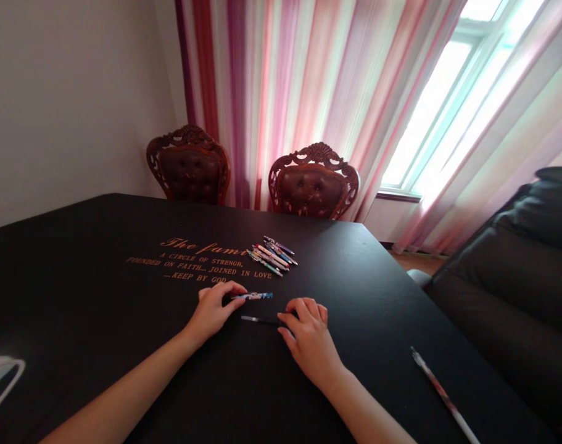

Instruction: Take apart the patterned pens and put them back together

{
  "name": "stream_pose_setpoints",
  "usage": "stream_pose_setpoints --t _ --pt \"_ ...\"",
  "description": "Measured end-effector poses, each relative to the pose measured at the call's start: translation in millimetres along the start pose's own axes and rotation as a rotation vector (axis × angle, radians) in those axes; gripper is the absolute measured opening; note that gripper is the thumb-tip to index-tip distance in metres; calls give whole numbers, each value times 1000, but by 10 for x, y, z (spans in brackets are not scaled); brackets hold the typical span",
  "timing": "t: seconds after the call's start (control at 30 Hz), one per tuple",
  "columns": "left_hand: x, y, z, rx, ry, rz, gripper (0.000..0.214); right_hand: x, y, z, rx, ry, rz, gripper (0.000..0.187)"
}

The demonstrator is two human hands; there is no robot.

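Note:
My left hand (216, 308) pinches the left end of a pen barrel (260, 296) patterned in blue and white, held level just above or on the black table. My right hand (308, 336) is a little nearer to me, its thumb and fingertips closed around the dark end of a thin pen refill (253, 319). The refill's pale end points left, below the barrel. Beyond both hands lies a loose pile of several patterned pens (274, 254).
Gold lettering (202, 262) is printed on the black table (100, 246). A long white and reddish pen (440, 388) lies at the lower right. Two carved chairs (314, 185) stand at the far edge, and a black leather seat (516, 271) is on the right. A white-edged object (3, 376) shows at left.

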State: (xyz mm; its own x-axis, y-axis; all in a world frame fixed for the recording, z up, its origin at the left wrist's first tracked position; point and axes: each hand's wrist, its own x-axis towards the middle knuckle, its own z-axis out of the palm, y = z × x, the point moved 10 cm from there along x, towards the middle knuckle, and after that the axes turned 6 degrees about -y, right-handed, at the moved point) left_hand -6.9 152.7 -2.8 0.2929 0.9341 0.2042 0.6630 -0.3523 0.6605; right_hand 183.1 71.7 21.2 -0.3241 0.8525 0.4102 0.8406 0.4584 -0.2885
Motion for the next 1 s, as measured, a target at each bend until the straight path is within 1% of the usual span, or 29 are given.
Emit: stream_pose_setpoints --t 0.07,0.13,0.3,0.37,0.47,0.6,0.8,1.0 --pt "-2 9 -15 -30 10 -1 15 3 -1 20 19 -8 11 11" --pt "-1 8 -27 -74 15 -7 14 -7 53 -47 47 14 29 8" --pt "6 1 -45 -246 32 1 14 -94 348 -444 48 211 124 9" --pt "3 7 -45 -293 35 -1 14 -120 430 -519 24 247 138 9" --pt "-5 37 -42 -326 28 -4 15 -128 464 -514 11 239 126 9" --pt "-10 69 -43 -337 16 -2 15 -128 436 -485 13 225 115 9" --pt "-4 28 16 -358 -19 -1 16 -130 431 -515 14 229 118 10" --pt "-34 63 56 -295 -36 42 15 -137 442 -547 40 248 104 10"
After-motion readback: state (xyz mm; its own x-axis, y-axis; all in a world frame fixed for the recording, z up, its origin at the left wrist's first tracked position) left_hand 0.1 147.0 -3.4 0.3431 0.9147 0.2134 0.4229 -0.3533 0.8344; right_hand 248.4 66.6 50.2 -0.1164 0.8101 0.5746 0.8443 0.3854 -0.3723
